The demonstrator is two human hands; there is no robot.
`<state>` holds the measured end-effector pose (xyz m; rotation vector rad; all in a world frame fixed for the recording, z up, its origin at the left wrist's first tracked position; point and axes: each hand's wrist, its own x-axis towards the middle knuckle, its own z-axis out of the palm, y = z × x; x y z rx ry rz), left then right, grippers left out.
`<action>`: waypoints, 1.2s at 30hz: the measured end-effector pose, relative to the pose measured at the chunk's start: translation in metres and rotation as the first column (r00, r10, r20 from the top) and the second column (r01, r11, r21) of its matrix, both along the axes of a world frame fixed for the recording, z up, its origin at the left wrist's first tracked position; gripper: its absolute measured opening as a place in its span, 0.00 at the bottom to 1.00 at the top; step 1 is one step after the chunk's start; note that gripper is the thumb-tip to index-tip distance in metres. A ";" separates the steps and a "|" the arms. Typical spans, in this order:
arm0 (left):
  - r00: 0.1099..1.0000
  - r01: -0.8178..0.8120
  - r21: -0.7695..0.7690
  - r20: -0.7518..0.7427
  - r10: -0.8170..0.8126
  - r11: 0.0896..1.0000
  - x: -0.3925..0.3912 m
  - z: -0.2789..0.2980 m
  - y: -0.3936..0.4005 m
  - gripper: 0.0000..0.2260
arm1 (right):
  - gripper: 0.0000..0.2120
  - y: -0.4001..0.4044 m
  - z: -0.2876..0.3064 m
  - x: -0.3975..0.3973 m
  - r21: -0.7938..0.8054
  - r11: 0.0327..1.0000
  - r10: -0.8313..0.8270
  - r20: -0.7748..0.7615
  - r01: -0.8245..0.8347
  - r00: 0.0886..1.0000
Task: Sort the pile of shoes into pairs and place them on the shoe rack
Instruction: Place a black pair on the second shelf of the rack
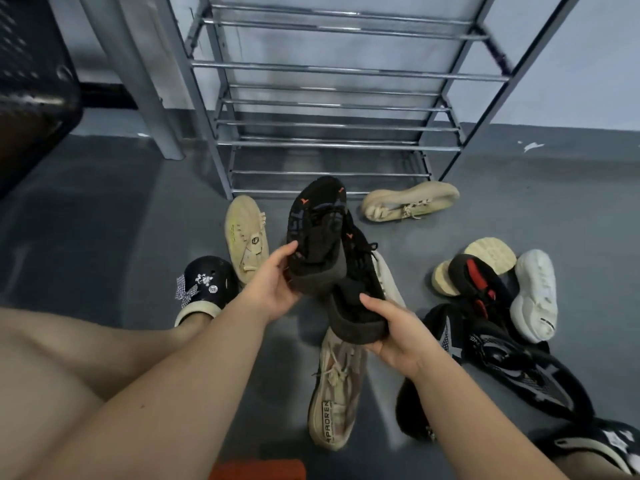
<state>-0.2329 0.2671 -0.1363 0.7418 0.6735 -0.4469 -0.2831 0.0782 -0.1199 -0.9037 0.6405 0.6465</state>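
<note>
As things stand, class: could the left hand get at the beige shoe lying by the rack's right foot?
Probably not: the left hand grips a black shoe, and the beige shoe lies across, beyond it.

Head camera looks forward and down, close above the floor point(104, 209).

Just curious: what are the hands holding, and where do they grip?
Two black sneakers: the left hand grips one black sneaker at its heel, the right hand the other black sneaker at its heel.
</note>
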 end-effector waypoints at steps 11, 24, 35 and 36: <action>0.983 -0.001 0.194 0.182 -0.035 0.981 0.039 0.051 0.000 0.10 | 0.24 -0.037 0.059 0.031 0.113 0.973 -0.226 0.293 0.201 0.929; 0.955 -0.132 0.103 0.280 0.099 0.986 0.063 0.105 0.016 0.10 | 0.29 0.020 0.115 0.086 0.056 0.995 -0.094 0.338 0.080 0.937; 0.939 -0.216 0.169 0.306 0.157 0.962 0.096 0.136 0.052 0.09 | 0.12 0.052 0.148 0.141 -0.011 0.999 0.045 0.310 -0.044 0.950; 0.941 -0.211 0.180 0.305 0.149 0.961 0.101 0.141 0.055 0.08 | 0.11 0.054 0.151 0.146 -0.013 0.998 0.058 0.311 -0.057 0.949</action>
